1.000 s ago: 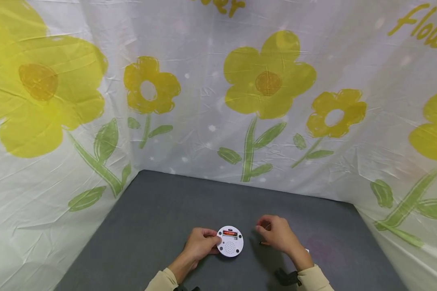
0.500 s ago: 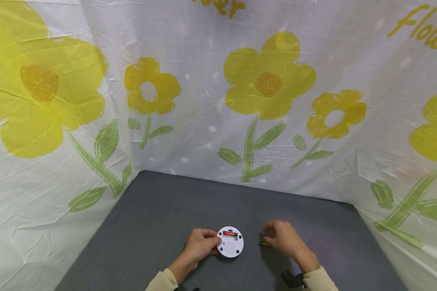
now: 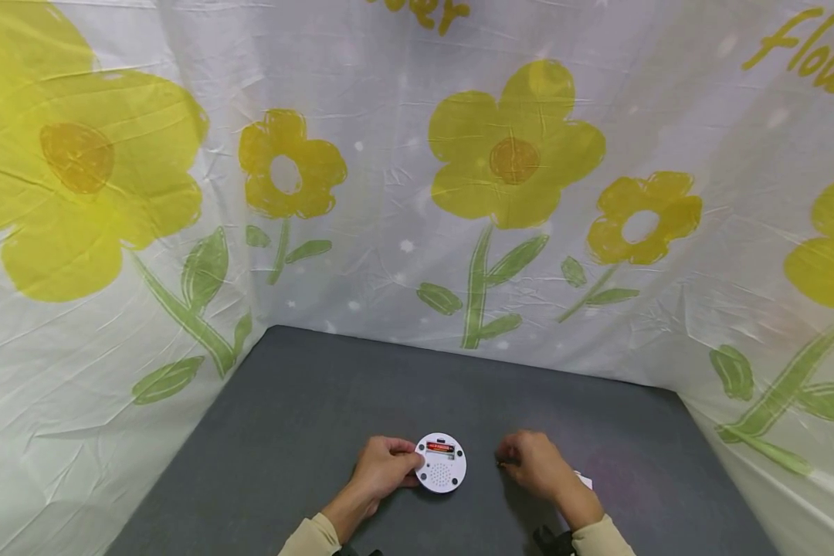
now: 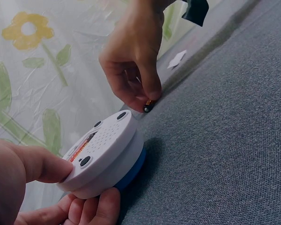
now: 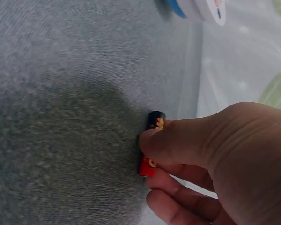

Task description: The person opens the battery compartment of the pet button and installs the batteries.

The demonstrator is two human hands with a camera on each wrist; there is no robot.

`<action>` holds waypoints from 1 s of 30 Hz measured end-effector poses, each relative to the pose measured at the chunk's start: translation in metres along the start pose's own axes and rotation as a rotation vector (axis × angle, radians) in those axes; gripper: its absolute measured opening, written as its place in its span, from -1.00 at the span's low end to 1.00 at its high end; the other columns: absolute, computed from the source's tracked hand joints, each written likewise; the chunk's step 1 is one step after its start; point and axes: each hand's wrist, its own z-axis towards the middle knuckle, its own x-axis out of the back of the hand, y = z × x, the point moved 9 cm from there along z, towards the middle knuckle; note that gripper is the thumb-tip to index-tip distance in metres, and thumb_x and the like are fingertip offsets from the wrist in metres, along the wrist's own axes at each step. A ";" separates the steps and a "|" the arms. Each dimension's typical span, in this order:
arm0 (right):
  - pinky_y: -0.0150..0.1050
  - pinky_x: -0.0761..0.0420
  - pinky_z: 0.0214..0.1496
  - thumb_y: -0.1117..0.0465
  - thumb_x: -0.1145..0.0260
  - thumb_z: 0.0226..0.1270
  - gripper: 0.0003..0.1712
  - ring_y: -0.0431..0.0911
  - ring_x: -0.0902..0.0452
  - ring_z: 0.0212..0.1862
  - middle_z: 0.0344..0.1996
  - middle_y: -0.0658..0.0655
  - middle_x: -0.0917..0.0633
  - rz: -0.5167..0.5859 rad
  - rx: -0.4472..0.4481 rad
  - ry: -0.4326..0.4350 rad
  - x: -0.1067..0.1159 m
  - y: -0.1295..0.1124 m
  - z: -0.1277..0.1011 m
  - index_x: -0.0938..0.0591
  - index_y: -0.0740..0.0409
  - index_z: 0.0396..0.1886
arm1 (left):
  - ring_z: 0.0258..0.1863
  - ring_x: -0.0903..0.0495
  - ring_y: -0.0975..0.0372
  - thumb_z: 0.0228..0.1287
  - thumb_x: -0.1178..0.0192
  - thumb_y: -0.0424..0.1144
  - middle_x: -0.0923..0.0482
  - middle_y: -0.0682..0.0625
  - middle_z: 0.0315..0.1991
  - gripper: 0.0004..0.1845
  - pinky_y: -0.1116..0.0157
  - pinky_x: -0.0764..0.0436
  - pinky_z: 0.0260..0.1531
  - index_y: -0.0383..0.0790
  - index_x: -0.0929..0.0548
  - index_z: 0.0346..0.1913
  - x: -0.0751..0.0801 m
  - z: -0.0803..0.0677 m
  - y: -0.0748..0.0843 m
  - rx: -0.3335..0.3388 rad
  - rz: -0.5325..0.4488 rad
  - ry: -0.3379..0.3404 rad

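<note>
Black-and-red battery point(image 5: 147, 167) was pinched in the right hand point(image 3: 537, 467), close to the grey table point(image 3: 333, 386), right of the round white device point(image 3: 441, 468). The left hand point(image 3: 381, 467) gripped that device's left edge.

Left hand point(image 4: 23, 166) grips white round device point(image 4: 105, 161), blue lower part showing; right hand point(image 4: 136, 56) pinches small dark battery point(image 4: 149, 106) beyond.
</note>
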 end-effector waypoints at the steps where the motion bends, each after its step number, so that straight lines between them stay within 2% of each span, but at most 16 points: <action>1: -0.26 -0.54 -0.42 0.39 -0.62 -0.02 -0.75 -0.28 -0.50 -0.43 -0.50 -0.12 -0.66 -0.006 0.003 0.007 0.000 -0.001 0.000 -0.75 -0.02 -0.44 | -0.33 -0.81 0.16 0.23 -0.37 -0.45 -0.79 -0.13 -0.26 -0.71 0.19 -0.88 -0.32 -0.56 -0.73 -0.01 0.000 0.000 0.000 0.001 0.001 0.000; 10: -0.31 -0.47 -0.44 0.47 -0.56 0.00 -0.72 -0.35 -0.42 -0.45 -0.55 -0.16 -0.58 -0.012 -0.043 -0.002 0.001 -0.001 -0.001 -0.73 -0.01 -0.47 | -0.30 -0.81 0.16 0.25 -0.37 -0.45 -0.79 -0.14 -0.23 -0.72 0.17 -0.89 -0.30 -0.54 -0.74 -0.01 0.000 0.001 0.000 0.009 0.009 0.001; 30: -0.33 -0.49 -0.43 0.45 -0.54 0.06 -0.75 -0.36 -0.42 -0.45 -0.55 -0.17 -0.60 0.004 -0.034 -0.022 0.003 -0.005 0.001 -0.78 -0.01 -0.43 | -0.33 -0.81 0.17 0.26 -0.39 -0.45 -0.79 -0.12 -0.25 -0.71 0.19 -0.88 -0.33 -0.56 -0.74 0.00 0.001 -0.001 0.001 0.001 0.018 0.003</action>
